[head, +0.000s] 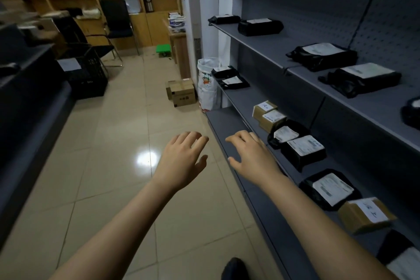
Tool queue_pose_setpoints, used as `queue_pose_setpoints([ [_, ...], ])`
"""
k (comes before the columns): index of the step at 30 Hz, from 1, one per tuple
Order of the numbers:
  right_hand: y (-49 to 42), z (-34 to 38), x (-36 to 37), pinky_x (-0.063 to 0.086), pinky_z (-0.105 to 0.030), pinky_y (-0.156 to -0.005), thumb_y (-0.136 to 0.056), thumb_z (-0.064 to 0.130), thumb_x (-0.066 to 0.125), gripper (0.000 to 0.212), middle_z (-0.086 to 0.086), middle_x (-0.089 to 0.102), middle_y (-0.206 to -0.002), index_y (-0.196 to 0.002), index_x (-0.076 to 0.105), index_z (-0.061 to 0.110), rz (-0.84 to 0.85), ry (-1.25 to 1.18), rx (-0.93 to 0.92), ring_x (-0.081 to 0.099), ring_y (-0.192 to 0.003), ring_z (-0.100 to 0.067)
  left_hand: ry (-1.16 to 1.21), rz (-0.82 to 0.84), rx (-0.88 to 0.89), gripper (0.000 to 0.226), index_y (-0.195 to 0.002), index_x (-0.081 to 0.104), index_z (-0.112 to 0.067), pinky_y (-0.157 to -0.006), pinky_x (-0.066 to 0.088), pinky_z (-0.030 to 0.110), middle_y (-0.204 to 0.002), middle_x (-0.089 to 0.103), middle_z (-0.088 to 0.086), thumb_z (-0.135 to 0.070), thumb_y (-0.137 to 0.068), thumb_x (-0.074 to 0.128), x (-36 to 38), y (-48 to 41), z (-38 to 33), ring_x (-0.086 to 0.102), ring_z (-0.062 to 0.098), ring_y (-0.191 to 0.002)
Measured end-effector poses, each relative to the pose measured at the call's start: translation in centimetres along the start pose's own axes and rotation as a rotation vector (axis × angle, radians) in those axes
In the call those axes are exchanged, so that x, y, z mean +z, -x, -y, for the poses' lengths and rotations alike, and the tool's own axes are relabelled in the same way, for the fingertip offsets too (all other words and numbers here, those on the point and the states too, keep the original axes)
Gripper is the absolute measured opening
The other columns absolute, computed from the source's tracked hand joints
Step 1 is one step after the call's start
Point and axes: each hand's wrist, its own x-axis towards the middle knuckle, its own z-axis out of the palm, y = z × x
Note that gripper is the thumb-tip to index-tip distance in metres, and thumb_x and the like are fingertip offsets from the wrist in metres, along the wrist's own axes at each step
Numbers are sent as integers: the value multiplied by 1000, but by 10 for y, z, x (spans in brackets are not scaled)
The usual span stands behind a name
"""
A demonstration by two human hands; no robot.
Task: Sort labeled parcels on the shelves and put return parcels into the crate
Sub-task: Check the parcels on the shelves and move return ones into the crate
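Both hands (185,157) (251,157) reach forward, palms down, fingers loose, holding nothing.

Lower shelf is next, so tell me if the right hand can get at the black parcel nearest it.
Probably yes: the right hand hovers open at the edge of the shelf, and the black parcel lies just beyond with nothing between.

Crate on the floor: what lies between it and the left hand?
Only bare tiled floor lies between the black crate and the left hand. The head view shows no parcel or box in that stretch.
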Motion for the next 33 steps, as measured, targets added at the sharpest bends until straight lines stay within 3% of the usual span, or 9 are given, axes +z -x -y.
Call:
queue_pose_setpoints([
  [9, -165, -59, 14, 36, -32, -100, -91, 23, 60, 46, 0, 46, -129, -135, 47, 21, 12, 26, -113, 43, -119, -20, -55, -54, -63, 40, -109, 62, -11, -73, 50, 36, -102, 64, 7, -22, -74, 79, 67, -125, 85, 62, 29, -88],
  [16, -259, -92, 35, 34, -32, -102, -91, 25, 59, 46, 0, 46, -130, -136, 48, 21, 27, 26, -84, 42, -120, -20, -6, -37, -73, 41, -108, 61, -12, -73, 50, 36, -101, 63, 7, -22, -72, 79, 125, -188, 136, 62, 28, -87],
  [27, -402, -117, 93, 35, -32, -104, -91, 26, 60, 47, 3, 45, -130, -136, 46, 23, -21, 20, 176, 41, -122, -19, 105, 22, 163, 38, -108, 63, -13, -73, 41, 32, -98, 61, 3, -26, -74, 75, 236, -304, 259, 56, 25, -84],
  [33, -456, -119, 118, 36, -34, -98, -91, 26, 62, 45, -1, 49, -128, -133, 50, 20, -64, 18, 371, 44, -120, -23, 176, 83, 346, 30, -106, 60, -14, -70, 45, 36, -96, 59, 4, -29, -80, 63, 284, -364, 319, 57, 27, -85],
])
